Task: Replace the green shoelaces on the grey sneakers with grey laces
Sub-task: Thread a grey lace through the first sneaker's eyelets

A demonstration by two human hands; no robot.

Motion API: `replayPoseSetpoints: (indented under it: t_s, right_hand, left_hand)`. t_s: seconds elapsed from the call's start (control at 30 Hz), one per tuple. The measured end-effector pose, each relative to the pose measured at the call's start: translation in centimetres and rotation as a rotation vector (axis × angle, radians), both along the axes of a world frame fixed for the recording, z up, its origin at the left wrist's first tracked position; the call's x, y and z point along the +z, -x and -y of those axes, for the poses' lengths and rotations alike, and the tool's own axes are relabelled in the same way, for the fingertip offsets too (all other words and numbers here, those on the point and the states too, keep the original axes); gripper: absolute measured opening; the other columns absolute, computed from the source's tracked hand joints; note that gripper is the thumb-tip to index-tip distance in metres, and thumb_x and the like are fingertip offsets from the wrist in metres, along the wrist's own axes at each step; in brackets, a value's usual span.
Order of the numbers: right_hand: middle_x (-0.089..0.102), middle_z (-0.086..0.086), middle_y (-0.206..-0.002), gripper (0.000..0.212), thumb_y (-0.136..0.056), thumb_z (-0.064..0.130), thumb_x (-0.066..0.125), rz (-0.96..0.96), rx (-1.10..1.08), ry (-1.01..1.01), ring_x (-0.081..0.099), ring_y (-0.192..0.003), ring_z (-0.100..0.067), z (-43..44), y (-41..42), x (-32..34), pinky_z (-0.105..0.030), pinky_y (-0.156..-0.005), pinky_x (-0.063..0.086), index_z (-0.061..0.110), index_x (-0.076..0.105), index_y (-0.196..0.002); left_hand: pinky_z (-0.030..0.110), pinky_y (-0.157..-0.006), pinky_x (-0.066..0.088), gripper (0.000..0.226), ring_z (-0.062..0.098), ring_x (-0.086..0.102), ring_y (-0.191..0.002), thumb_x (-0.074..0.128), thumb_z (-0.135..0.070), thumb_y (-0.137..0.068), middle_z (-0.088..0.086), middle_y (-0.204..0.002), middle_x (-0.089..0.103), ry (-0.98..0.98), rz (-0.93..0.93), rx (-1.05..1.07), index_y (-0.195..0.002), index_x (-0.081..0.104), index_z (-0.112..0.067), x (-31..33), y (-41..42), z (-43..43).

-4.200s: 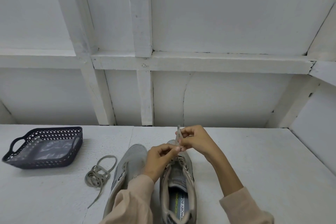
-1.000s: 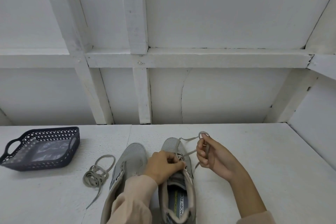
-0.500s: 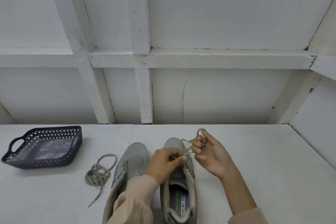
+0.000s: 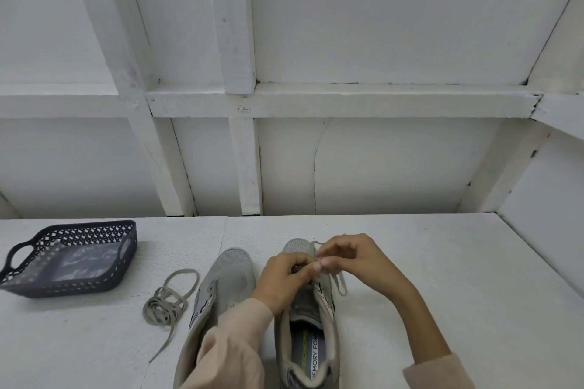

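Note:
Two grey sneakers stand side by side on the white table, toes pointing away from me. The left sneaker (image 4: 226, 281) is partly covered by my left sleeve. Over the front of the right sneaker (image 4: 311, 322), my left hand (image 4: 282, 279) and my right hand (image 4: 357, 259) meet, and both pinch a thin grey lace (image 4: 339, 283). A loop of that lace hangs down the shoe's right side. The eyelets under my fingers are hidden. A loose bundled lace (image 4: 167, 301), greyish green, lies on the table left of the shoes.
A dark perforated basket (image 4: 124, 254) with handles sits at the far left, holding a clear plastic bag. A white framed wall rises behind the table, and a white side panel closes off the right.
My right hand, held out to the right with a lace loop a second ago, has moved back in to meet my left hand over the right sneaker. The lace now hangs beside the shoe.

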State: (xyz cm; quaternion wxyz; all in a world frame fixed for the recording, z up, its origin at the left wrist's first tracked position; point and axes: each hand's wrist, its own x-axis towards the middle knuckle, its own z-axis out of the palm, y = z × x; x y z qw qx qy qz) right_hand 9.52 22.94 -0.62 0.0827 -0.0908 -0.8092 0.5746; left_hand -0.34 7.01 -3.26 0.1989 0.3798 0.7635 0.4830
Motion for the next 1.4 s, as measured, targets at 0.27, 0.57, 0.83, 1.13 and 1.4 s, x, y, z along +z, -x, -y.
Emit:
replayPoseSetpoints:
  t_s: [0.27,0.57,0.83,1.13,1.4]
  right_hand:
    - [0.069,0.01,-0.089,0.025,-0.086,0.005,0.069,-0.049,-0.073,-0.099,0.064,-0.082,-0.014,0.0,0.1,-0.9,-0.031,-0.068,0.057,0.028,0.077,-0.091]
    - [0.069,0.005,-0.076,0.023,-0.084,0.001,0.07,-0.063,-0.086,-0.113,0.061,-0.068,-0.007,0.6,-0.4,-1.1,-0.024,-0.06,0.05,0.022,0.075,-0.078]
    - [0.067,0.009,-0.082,0.027,-0.086,0.005,0.065,0.1,-0.026,-0.31,0.061,-0.082,-0.002,1.0,-0.7,-2.4,-0.013,-0.072,0.045,0.03,0.066,-0.074]
    - [0.066,0.011,-0.08,0.027,-0.084,0.004,0.065,0.083,-0.05,-0.345,0.06,-0.082,-0.003,1.4,-1.0,-2.4,-0.011,-0.071,0.045,0.029,0.065,-0.073]
    - [0.063,0.011,-0.079,0.032,-0.085,0.006,0.064,0.114,-0.055,-0.462,0.058,-0.076,-0.005,2.0,-1.0,-2.3,-0.015,-0.067,0.046,0.033,0.058,-0.068]
  left_hand:
    - [0.012,-0.06,0.039,0.01,-0.007,0.054,-0.056,0.072,-0.031,-0.083,-0.018,-0.057,0.064,-0.017,0.027,0.101,-0.075,0.074,-0.026,-0.2,0.5,0.5]
    - [0.014,-0.064,0.043,0.011,-0.006,0.058,-0.063,0.073,-0.035,-0.081,-0.019,-0.063,0.067,0.066,0.0,0.077,-0.071,0.071,-0.034,0.2,0.4,0.9]
    - [0.021,-0.073,0.051,0.009,-0.002,0.059,-0.068,0.071,-0.032,-0.068,-0.015,-0.069,0.066,0.301,-0.189,0.017,-0.067,0.066,-0.039,0.3,0.2,1.1]
    - [0.018,-0.066,0.041,0.01,-0.004,0.052,-0.067,0.073,-0.039,-0.073,-0.021,-0.07,0.058,0.329,-0.249,0.022,-0.079,0.074,-0.031,0.3,0.1,1.1]
    - [0.019,-0.064,0.042,0.013,-0.002,0.053,-0.065,0.082,-0.04,-0.067,-0.015,-0.075,0.062,0.288,-0.155,-0.007,-0.075,0.075,-0.031,-0.1,0.3,1.2]
